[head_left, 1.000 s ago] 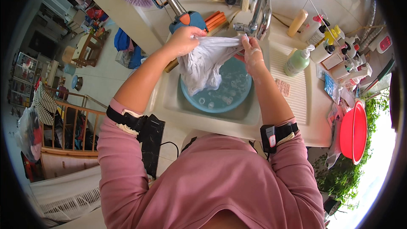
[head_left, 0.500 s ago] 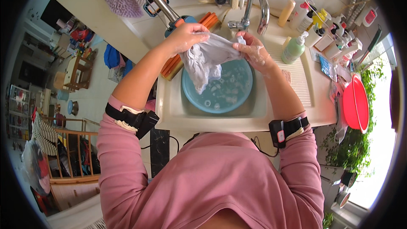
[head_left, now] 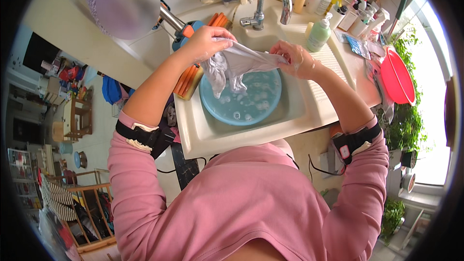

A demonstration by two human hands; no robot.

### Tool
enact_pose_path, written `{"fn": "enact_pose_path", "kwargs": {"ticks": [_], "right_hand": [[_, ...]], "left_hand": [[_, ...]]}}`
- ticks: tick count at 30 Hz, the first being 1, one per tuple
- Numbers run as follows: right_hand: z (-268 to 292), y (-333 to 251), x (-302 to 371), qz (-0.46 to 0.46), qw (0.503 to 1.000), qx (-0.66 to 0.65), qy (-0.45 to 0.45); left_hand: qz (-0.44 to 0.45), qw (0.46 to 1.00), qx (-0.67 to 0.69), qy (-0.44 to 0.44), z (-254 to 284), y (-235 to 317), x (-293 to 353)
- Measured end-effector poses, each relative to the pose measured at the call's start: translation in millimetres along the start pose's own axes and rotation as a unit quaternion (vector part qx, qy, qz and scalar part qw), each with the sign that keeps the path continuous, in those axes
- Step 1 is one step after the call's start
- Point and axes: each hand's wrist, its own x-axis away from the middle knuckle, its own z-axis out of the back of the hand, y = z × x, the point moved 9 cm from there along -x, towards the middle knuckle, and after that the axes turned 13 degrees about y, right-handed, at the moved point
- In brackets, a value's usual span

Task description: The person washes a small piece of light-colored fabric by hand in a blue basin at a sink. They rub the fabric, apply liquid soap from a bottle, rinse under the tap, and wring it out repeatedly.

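Note:
A wet, pale grey cloth garment [head_left: 238, 62] is stretched between my two hands above a round light-blue basin [head_left: 212, 115]. My left hand [head_left: 208, 44] is closed on its left end, thumb on top. At the other end, bunched fabric is gripped by my right hand [head_left: 297, 60], which has suds on its skin. Loose folds dangle from the left part of the cloth, low over the water. Foam patches and bubbles float in the bluish water. The basin stands inside a cream sink [head_left: 192, 135].
Behind the sink rises a chrome tap [head_left: 261, 0]. Orange-brown ribbed slats [head_left: 187, 84] lean at the left. A pale-green pump bottle [head_left: 319, 36] stands on the ridged drainboard, with several bottles behind. A red basin [head_left: 398, 75] is at the far right.
My right hand has moved slightly outward, and the cloth is now pulled tauter and more twisted at that end. The whole view has shifted and tilted a little.

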Motion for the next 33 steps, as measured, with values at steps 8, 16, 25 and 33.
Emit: {"fn": "enact_pose_path", "kwargs": {"ticks": [8, 16, 25, 33], "right_hand": [[20, -7, 8, 0.001, 1.0, 0.001, -0.015], [-20, -66, 26, 0.148, 0.978, -0.029, -0.142], [-48, -32, 27, -0.062, 0.97, -0.109, -0.207], [-98, 24, 5, -0.322, 0.898, -0.299, 0.009]], "left_hand": [[-0.048, 0.998, -0.038, -0.035, 3, -1, -4], [-0.135, 0.988, -0.064, 0.033, 16, 8, -2], [-0.234, 0.97, -0.053, 0.031, 19, 47, 24], [-0.245, 0.961, -0.108, 0.07, 14, 60, 27]]}}
